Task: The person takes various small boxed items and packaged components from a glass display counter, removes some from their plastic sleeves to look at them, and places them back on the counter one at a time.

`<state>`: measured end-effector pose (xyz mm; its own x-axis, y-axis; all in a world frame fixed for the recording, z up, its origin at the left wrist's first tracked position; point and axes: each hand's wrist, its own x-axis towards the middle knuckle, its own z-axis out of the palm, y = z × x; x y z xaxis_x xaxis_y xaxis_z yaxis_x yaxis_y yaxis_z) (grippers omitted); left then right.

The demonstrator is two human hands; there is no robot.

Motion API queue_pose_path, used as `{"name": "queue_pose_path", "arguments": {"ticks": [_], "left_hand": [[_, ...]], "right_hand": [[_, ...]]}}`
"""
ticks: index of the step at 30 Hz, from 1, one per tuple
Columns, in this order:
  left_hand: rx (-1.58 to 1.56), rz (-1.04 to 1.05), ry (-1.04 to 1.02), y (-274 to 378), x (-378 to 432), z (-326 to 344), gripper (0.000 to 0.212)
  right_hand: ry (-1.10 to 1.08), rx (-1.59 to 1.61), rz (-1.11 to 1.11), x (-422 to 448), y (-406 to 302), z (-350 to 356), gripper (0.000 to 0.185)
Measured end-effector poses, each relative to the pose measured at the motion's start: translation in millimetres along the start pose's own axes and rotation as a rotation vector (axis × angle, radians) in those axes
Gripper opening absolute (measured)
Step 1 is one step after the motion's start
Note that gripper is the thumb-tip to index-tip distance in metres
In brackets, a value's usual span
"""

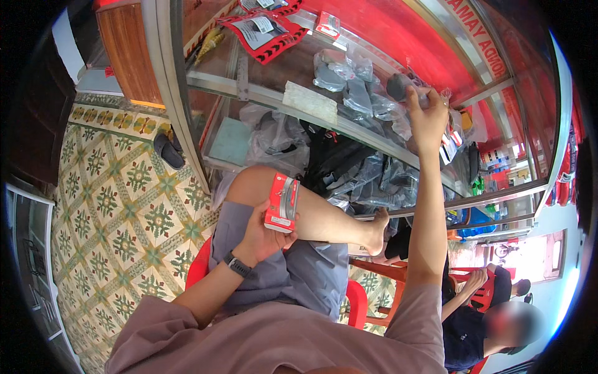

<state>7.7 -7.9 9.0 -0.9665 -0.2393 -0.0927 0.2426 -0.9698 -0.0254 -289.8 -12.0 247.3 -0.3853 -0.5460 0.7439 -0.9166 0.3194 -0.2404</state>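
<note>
In my left hand [266,233] is a small red and grey cardboard box [282,201], resting on the palm above my bare knee. It bears printing and a white label. My right hand [429,117] reaches into the glass display cabinet [261,89], its thumb and fingers pinching a dark grey rounded part [398,87] that seems to be in clear plastic. What the part is, I cannot tell. Clear plastic bags with grey parts [357,93] lie on the shelf to the left of that hand. Small boxes [451,145] sit just right of my wrist.
A red-edged packet [261,35] and a red box [328,24] lie on the upper shelf. Bagged black parts [345,159] fill the lower shelf. A metal frame rail [299,114] runs along the shelf's front. At right sits another person [467,332]; slippers [168,150] lie on the tiled floor.
</note>
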Motion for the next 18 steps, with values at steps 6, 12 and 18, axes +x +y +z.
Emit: {"name": "queue_pose_path", "arguments": {"ticks": [6,12,18], "left_hand": [[-0.023,0.004,-0.037,-2.1,1.1,-0.5,0.061],[-0.007,0.003,-0.04,-2.0,0.5,2.2,0.061],[-0.018,0.007,-0.008,-1.2,-1.8,2.2,0.061]], "right_hand": [[-0.016,-0.08,-0.14,1.9,-22.0,3.3,0.022],[-0.212,0.167,-0.125,-7.1,-55.4,9.9,0.021],[-0.538,0.425,-0.158,-2.1,-48.2,5.0,0.037]]}}
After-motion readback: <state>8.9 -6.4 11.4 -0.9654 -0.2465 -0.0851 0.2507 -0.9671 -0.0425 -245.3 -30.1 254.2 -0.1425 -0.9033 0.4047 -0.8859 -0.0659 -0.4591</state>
